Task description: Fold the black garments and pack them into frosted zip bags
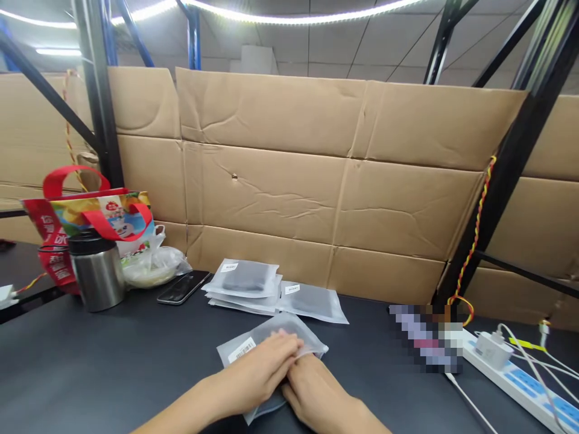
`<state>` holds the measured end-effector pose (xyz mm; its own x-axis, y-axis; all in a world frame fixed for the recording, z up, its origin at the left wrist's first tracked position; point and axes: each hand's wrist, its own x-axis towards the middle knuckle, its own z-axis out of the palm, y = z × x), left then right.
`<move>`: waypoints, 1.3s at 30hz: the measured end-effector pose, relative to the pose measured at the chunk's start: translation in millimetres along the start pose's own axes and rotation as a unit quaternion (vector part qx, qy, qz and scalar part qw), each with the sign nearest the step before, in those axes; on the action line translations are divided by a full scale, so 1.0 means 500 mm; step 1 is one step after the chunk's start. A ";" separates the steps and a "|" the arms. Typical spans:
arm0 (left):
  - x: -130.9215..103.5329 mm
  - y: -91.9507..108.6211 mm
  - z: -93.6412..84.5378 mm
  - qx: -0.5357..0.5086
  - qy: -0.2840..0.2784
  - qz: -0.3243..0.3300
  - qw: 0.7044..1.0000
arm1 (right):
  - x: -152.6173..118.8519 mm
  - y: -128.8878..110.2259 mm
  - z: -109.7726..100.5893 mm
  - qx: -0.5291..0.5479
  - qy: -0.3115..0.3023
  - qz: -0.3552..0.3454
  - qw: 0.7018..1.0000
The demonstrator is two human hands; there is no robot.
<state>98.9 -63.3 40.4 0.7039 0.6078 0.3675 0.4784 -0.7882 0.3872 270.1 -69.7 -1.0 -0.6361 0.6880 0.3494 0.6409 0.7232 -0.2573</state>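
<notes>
Left hand laid over a frosted pouch

Its fingers meet the right hand on the translucent plastic; I can't tell whether either one grips. The frosted pouch lies askew on the smooth black table, labelled side leftward, one corner pointing right, its long axis obscured by the hands. Flat stacked pouches edge the space beyond; there's room either side.

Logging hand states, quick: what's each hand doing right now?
Left hand: on the nearest bag; grip can't be told.
Right hand: at that bag, fingers mostly hidden; can't tell.
</notes>
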 end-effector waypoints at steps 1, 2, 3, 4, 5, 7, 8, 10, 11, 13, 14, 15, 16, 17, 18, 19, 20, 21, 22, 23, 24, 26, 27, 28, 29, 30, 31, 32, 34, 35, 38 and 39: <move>-0.006 -0.007 0.002 -0.014 -0.011 -0.006 1.000 | -0.011 -0.002 -0.007 0.000 -0.003 -0.018 1.000; -0.014 -0.015 0.003 -0.027 -0.024 -0.014 0.999 | -0.024 -0.002 -0.015 -0.002 0.002 -0.043 0.999; -0.022 -0.020 0.004 -0.039 -0.037 -0.021 0.998 | -0.038 0.000 -0.025 -0.007 0.016 -0.071 0.997; -0.030 -0.024 0.004 -0.048 -0.044 -0.027 0.998 | -0.053 0.006 -0.035 -0.019 0.038 -0.093 0.995; -0.038 -0.026 0.004 -0.053 -0.049 -0.028 0.997 | -0.066 0.015 -0.044 -0.038 0.062 -0.101 0.992; -0.050 -0.023 0.001 -0.056 -0.060 -0.019 0.996 | -0.087 0.037 -0.055 -0.084 0.102 -0.066 0.989; -0.054 -0.019 -0.001 -0.055 -0.065 -0.014 0.996 | -0.093 0.048 -0.057 -0.101 0.109 -0.035 0.988; -0.056 -0.009 -0.002 -0.047 -0.076 -0.014 0.996 | -0.096 0.064 -0.054 -0.110 0.105 0.024 0.988; -0.057 -0.005 -0.001 -0.042 -0.081 -0.019 0.996 | -0.094 0.067 -0.050 -0.103 0.101 0.046 0.988; -0.057 -0.003 0.007 -0.030 -0.083 -0.027 0.996 | -0.084 0.066 -0.041 -0.087 0.090 0.067 0.990; -0.058 -0.004 0.013 -0.025 -0.078 -0.028 0.996 | -0.078 0.062 -0.037 -0.086 0.087 0.069 0.990; -0.059 -0.007 0.020 -0.021 -0.070 -0.029 0.997 | -0.072 0.058 -0.034 -0.091 0.088 0.067 0.990; -0.061 -0.011 0.027 -0.019 -0.059 -0.032 0.998 | -0.068 0.052 -0.032 -0.101 0.097 0.063 0.988; -0.062 -0.015 0.034 -0.020 -0.045 -0.036 0.998 | -0.065 0.046 -0.031 -0.111 0.113 0.057 0.986; -0.063 -0.018 0.040 -0.023 -0.027 -0.042 0.998 | -0.064 0.040 -0.030 -0.119 0.129 0.045 0.983; -0.063 -0.021 0.044 -0.030 -0.008 -0.050 0.998 | -0.064 0.034 -0.028 -0.122 0.145 0.024 0.982; -0.062 -0.023 0.046 -0.042 0.010 -0.059 0.997 | -0.065 0.028 -0.026 -0.123 0.157 -0.007 0.980; -0.060 -0.023 0.047 -0.056 0.029 -0.070 0.996 | -0.067 0.022 -0.023 -0.124 0.166 -0.041 0.977; -0.056 -0.024 0.047 -0.073 0.045 -0.081 0.993 | -0.069 0.015 -0.019 -0.128 0.172 -0.074 0.974; -0.052 -0.023 0.045 -0.091 0.060 -0.092 0.990 | -0.069 0.009 -0.014 -0.135 0.174 -0.096 0.971; -0.047 -0.022 0.043 -0.107 0.071 -0.100 0.987 | -0.068 0.002 -0.007 -0.144 0.174 -0.103 0.969; -0.037 -0.020 0.040 -0.128 0.086 -0.103 0.983 | -0.060 -0.009 0.008 -0.160 0.162 -0.067 0.972; -0.032 -0.019 0.039 -0.128 0.088 -0.096 0.983 | -0.051 -0.013 0.016 -0.161 0.153 -0.031 0.975; -0.028 -0.018 0.039 -0.123 0.086 -0.086 0.985 | -0.041 -0.017 0.023 -0.157 0.144 0.008 0.977; -0.026 -0.016 0.039 -0.112 0.080 -0.075 0.988 | -0.029 -0.019 0.030 -0.149 0.134 0.043 0.979; -0.024 -0.013 0.040 -0.099 0.073 -0.062 0.990 | -0.016 -0.020 0.035 -0.135 0.117 0.065 0.982; -0.023 -0.010 0.040 -0.086 0.064 -0.050 0.993 | -0.003 -0.020 0.038 -0.117 0.095 0.072 0.986; -0.023 -0.006 0.039 -0.075 0.055 -0.039 0.995 | 0.009 -0.018 0.038 -0.098 0.069 0.066 0.991; -0.023 0.002 0.037 -0.062 0.042 -0.022 0.997 | 0.024 -0.013 0.032 -0.067 0.024 0.039 0.997; -0.023 0.004 0.036 -0.058 0.039 -0.017 0.997 | 0.027 -0.011 0.028 -0.057 0.011 0.029 0.998; -0.023 0.002 0.031 -0.054 0.040 -0.013 0.998 | 0.017 -0.014 0.019 -0.046 0.023 0.024 0.998; -0.022 -0.002 0.031 -0.052 0.041 -0.016 0.998 | 0.010 -0.018 0.022 -0.048 0.033 0.013 0.998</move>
<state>98.8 -70.9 23.0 0.6418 0.6414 0.4204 0.4390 -0.7568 0.4843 256.2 -72.3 -6.8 -0.5917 0.6982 0.4031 0.6966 0.6944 -0.1802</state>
